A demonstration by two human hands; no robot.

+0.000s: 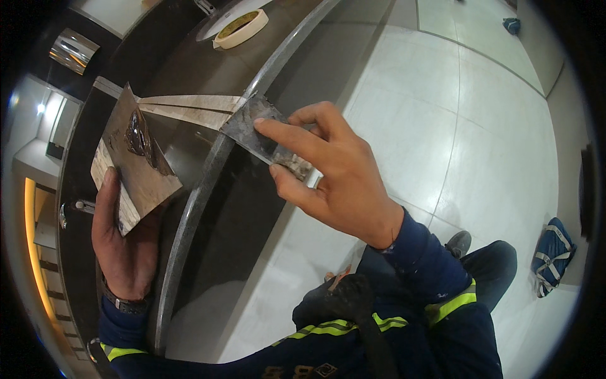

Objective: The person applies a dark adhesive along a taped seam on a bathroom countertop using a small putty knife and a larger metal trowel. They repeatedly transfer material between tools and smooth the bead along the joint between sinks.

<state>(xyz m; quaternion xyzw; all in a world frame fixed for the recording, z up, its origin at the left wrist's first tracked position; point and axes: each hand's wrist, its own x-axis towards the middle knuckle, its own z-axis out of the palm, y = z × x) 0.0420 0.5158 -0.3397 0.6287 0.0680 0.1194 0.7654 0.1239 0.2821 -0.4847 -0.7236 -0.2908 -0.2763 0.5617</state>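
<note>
Nearest the camera, a dark flat scraper [246, 131] is gripped between the thumb and fingers of the right hand [341, 170], its far end positioned at the edge of the bench [205, 174], by the ends of pale tape strips [189, 108]; whether they are touched cannot be told. By the left hand [129, 252], a square metal plate [154, 189] bearing a glossy dark lump [137, 134] is held tilted over the bench. Farther off, a tape roll [241, 29] is seen on the bench, and a blue bag [554, 256] is noted at the right.
</note>
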